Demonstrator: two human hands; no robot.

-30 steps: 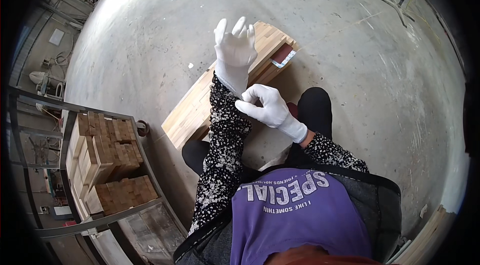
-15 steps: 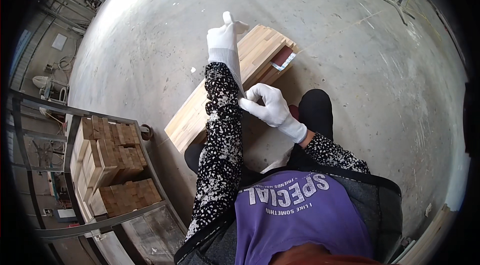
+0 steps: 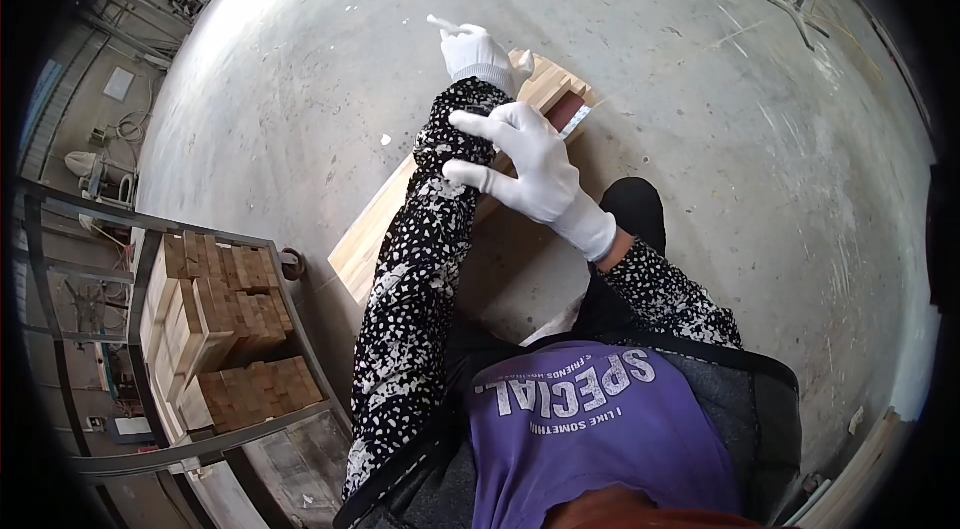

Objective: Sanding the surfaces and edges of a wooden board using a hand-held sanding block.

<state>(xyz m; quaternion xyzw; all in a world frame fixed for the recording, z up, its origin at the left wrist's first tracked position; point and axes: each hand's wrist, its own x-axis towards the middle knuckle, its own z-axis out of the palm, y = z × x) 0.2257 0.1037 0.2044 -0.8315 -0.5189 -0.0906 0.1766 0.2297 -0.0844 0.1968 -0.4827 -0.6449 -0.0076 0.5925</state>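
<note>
My left hand (image 3: 476, 51), in a white knit glove, reaches out above the far part of a pale laminated wood panel (image 3: 368, 231). Its fingers are apart and hold nothing. My right hand (image 3: 540, 174), gloved the same way, is open beside my left forearm, thumb and fingers spread over the black-and-white speckled sleeve (image 3: 430, 219). Whether the fingertips touch the cloth, I cannot tell. A dark red pad (image 3: 566, 111) with a white-and-blue edge lies at the panel's far right end. My arms cover the middle of the panel.
At the lower left a metal-framed cart (image 3: 345, 419) holds stacked wood blocks (image 3: 250, 394). A dark metal stand (image 3: 795, 9) is on the concrete floor (image 3: 720, 129) at the far right. Machinery and hoses line the left side; boards lean at the lower right.
My right hand has let go of the left glove's cuff and opened over the sleeve. My left hand has moved slightly right and away, its fingers spreading.
</note>
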